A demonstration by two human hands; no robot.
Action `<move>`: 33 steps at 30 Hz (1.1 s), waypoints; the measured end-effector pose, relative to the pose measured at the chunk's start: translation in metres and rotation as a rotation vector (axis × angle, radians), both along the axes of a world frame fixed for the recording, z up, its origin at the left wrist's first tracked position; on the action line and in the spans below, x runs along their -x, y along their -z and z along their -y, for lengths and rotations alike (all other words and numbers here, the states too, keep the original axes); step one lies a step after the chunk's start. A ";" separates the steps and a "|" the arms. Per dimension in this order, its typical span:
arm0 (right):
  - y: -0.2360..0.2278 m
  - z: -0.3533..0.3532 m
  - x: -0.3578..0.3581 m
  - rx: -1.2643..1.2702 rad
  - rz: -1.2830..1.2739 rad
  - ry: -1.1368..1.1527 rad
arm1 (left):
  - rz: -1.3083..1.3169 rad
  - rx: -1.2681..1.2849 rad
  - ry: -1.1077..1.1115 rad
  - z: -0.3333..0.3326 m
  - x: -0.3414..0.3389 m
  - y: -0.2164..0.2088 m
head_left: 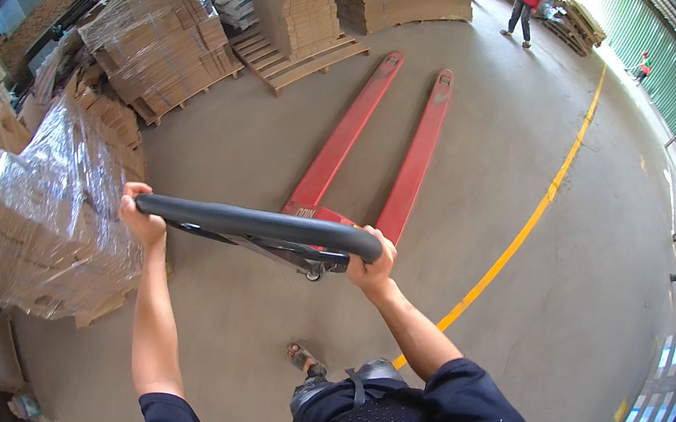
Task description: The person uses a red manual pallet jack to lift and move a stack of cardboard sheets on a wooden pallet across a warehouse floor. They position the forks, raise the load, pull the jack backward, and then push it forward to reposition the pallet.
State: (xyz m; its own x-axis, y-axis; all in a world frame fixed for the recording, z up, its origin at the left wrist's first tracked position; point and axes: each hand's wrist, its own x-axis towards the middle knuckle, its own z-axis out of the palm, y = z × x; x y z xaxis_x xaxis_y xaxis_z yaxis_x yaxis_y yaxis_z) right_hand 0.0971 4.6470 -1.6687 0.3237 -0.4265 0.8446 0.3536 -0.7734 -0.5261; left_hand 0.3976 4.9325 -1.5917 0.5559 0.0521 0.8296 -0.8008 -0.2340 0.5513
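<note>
My left hand [142,218] is wrapped round the left end of a black pallet jack handle [259,223]. At the handle's right end, my right hand [374,263] is closed on it too. Beyond the handle, the red pallet jack [346,139] stretches away from me, its two long forks low over the grey floor. Nothing rests on the forks. Part of the jack's base and wheels is hidden behind the handle.
Film-wrapped cardboard [55,216] stands close on the left. Farther off are a wrapped stack [161,34], a wooden pallet [314,64] bearing cardboard and more stacks. A yellow floor line [523,235] curves along the right. A person [523,9] stands far ahead.
</note>
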 end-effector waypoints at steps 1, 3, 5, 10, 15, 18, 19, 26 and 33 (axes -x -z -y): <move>-0.002 0.001 -0.015 -0.027 0.028 0.083 | -0.024 0.017 0.102 0.018 -0.027 -0.009; -0.014 0.010 -0.041 0.035 0.029 0.144 | -0.050 0.008 0.145 0.053 -0.066 -0.034; -0.034 0.031 -0.061 0.115 0.051 0.245 | -0.107 0.055 0.250 0.101 -0.094 -0.062; -0.082 0.109 -0.084 -0.101 0.065 0.418 | -0.046 0.009 0.345 0.237 -0.148 -0.112; -0.094 0.182 -0.128 0.027 0.163 0.472 | -0.139 0.021 0.594 0.359 -0.210 -0.127; -0.095 0.246 -0.145 0.057 0.234 0.495 | -0.114 0.037 0.638 0.432 -0.236 -0.127; -0.096 0.270 -0.148 0.049 0.265 0.518 | -0.105 0.013 0.672 0.458 -0.240 -0.126; -0.108 0.409 -0.164 0.015 0.236 0.653 | -0.004 -0.060 0.751 0.632 -0.257 -0.157; -0.095 0.539 -0.187 -0.209 0.200 0.673 | 0.114 -0.063 0.797 0.841 -0.281 -0.177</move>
State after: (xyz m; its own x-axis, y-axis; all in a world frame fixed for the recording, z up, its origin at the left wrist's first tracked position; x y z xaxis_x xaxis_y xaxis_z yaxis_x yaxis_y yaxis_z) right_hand 0.2841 4.1079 -1.5740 -0.2165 -0.6373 0.7396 -0.0581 -0.7478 -0.6613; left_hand 0.6782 4.0911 -1.4144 0.3176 -0.3733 0.8717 -0.7907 0.4032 0.4608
